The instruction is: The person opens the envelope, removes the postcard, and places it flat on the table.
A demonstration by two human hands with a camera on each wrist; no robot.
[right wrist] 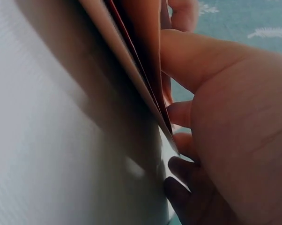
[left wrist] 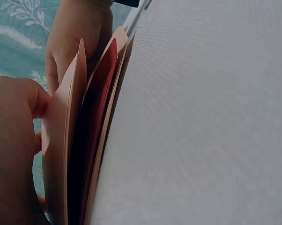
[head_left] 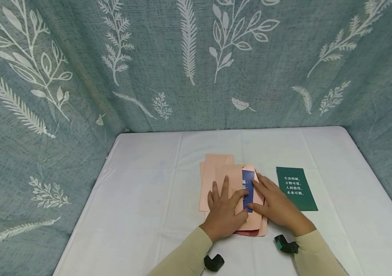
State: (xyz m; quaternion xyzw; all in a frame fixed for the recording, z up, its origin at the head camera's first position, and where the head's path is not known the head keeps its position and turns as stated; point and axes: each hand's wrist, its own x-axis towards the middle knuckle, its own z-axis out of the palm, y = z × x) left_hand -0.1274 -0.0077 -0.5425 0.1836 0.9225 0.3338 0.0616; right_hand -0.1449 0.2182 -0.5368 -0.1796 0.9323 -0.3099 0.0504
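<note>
Landmark: the top pink envelope (head_left: 234,182), near the mid. of the table, btwn both hands. White tablecloth (head_left: 137,199) lies under it & spreads out to its L. Other pink envelopes (head_left: 210,182) poke out behind it & to its L, partly overlapped. L wrist camera (head_left: 214,262), black, sits in front of it, slightly L. L hand (head_left: 225,214) presses on its L/front part, fingers spread, not gripping; index bends toward its blue panel (head_left: 250,196) w/ white characters, R of mid. Dark red sheet (left wrist: 101,89) shows below its front edge; L wrist view has the red btwn pink layers. R hand (head_left: 280,205) rests on its R edge, relaxed & uncurled, thumb & a fingertip at the blue panel. R wrist camera (head_left: 285,244), black, in front & R of it. Green card (head_left: 299,189) w/ 4 lines of white characters lies R of it, apart, just beyond the R hand.
</note>
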